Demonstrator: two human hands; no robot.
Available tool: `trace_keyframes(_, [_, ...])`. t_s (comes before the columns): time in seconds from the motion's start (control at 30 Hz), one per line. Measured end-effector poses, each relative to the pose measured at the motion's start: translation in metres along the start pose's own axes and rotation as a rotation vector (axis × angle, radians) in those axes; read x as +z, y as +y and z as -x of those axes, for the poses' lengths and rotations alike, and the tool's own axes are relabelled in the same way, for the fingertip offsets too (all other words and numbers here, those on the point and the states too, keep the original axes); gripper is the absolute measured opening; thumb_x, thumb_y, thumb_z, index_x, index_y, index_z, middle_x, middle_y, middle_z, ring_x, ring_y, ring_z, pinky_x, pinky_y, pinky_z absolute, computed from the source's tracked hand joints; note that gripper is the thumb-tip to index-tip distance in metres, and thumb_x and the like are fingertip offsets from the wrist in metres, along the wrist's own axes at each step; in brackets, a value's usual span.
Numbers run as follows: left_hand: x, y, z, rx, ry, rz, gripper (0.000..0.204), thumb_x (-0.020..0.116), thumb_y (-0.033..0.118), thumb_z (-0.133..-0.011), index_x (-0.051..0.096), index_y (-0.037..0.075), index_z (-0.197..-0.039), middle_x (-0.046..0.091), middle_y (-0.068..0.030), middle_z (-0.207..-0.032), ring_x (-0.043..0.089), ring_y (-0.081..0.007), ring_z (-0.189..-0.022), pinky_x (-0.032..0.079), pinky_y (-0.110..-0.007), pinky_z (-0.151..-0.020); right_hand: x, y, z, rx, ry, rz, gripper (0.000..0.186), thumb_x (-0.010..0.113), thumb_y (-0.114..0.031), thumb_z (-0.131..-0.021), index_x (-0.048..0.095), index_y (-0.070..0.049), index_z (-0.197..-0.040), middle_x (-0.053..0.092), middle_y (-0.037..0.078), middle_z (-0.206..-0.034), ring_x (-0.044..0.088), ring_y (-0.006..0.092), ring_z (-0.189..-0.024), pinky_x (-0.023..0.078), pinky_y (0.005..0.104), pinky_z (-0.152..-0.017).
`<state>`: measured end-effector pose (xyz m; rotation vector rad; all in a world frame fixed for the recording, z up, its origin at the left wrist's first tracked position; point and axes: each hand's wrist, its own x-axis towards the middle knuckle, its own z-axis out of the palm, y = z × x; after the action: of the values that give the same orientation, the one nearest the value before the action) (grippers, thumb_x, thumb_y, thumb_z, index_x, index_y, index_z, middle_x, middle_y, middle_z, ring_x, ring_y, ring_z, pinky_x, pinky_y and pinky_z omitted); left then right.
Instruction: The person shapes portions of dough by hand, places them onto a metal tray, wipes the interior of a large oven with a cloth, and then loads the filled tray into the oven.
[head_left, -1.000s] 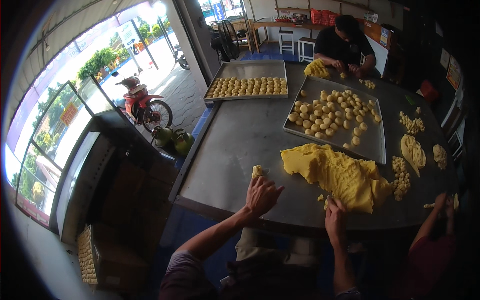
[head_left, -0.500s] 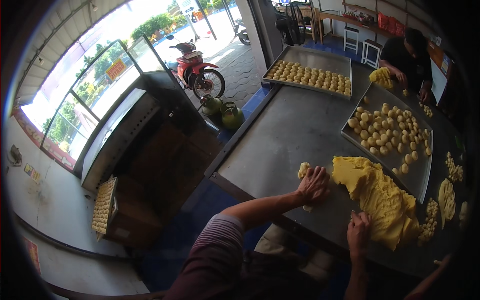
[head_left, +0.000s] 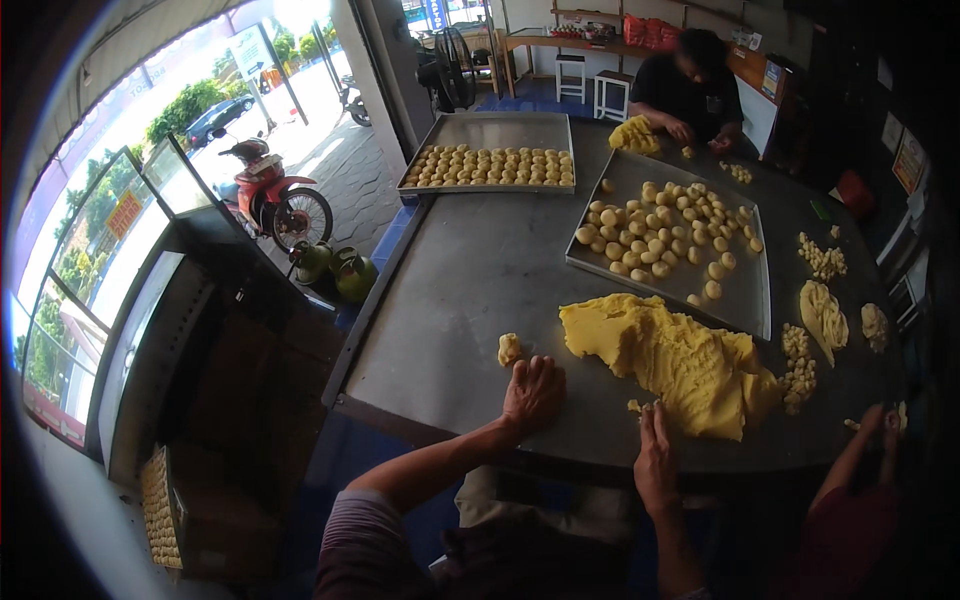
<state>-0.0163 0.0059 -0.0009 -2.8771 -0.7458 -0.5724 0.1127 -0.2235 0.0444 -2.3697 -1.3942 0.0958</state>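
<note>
My left hand rests knuckles-up on the metal table, its fingers curled under. What lies beneath the palm, if anything, is hidden. Just beyond its fingers is a small lump of pale dough. My right hand is at the near edge of a large, rough slab of yellow dough. Its fingers are pressed together, and a small piece of yellow dough shows at the tips.
Past the slab, a metal tray holds scattered dough balls; another tray at the far left holds rows of them. Small dough pieces lie to the right. One person works across the table, another's hands at right.
The view has swung right. My left hand has drawn back from the pale lump, which now shows more fully. My right hand's fingers have straightened, with yellow bits at the tips.
</note>
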Motion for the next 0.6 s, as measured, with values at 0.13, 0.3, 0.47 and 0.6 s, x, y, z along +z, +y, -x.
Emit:
trace_keyframes(0.13, [-0.020, 0.008, 0.001, -0.158, 0.063, 0.059, 0.028, 0.057, 0.025, -0.084, 0.055, 0.004, -0.102, 0.049, -0.0119, -0.100, 0.047, -0.0268, -0.101, 0.033, -0.045, -0.085, 0.013, 0.005, 0.007, -0.228, 0.112, -0.040, 0.042, 0.048, 0.008, -0.088, 0.053, 0.005, -0.130, 0.052, 0.019, -0.136, 0.044, 0.0348, -0.132, 0.046, 0.0382, -0.103])
trace_keyframes(0.3, [-0.030, 0.010, 0.049, -0.110, -0.019, 0.014, 0.025, 0.056, 0.025, -0.088, 0.056, 0.006, -0.104, 0.052, -0.0127, -0.102, 0.048, -0.0286, -0.101, 0.032, -0.047, -0.088, -0.006, 0.021, 0.002, 0.085, 0.175, -0.172, 0.037, 0.050, 0.011, -0.085, 0.058, 0.008, -0.121, 0.056, 0.022, -0.128, 0.052, 0.0386, -0.120, 0.048, 0.0422, -0.096])
trace_keyframes(0.47, [-0.045, 0.022, 0.038, -0.455, -0.115, 0.283, 0.026, 0.057, 0.025, -0.091, 0.055, 0.004, -0.106, 0.059, -0.0162, -0.105, 0.054, -0.0323, -0.103, 0.037, -0.049, -0.090, 0.013, 0.019, -0.011, -0.052, 0.264, 0.113, 0.039, 0.050, 0.012, -0.082, 0.058, 0.007, -0.121, 0.054, 0.023, -0.127, 0.054, 0.0408, -0.111, 0.047, 0.0442, -0.093])
trace_keyframes(0.6, [-0.053, 0.031, 0.034, -0.695, -0.044, 1.049, 0.031, 0.056, 0.024, -0.095, 0.059, -0.001, -0.112, 0.067, -0.0199, -0.105, 0.065, -0.0326, -0.097, 0.049, -0.043, -0.082, -0.001, 0.021, -0.007, 0.063, 0.186, -0.193, 0.038, 0.057, 0.006, -0.084, 0.058, 0.006, -0.122, 0.054, 0.024, -0.126, 0.058, 0.0405, -0.106, 0.051, 0.0433, -0.087])
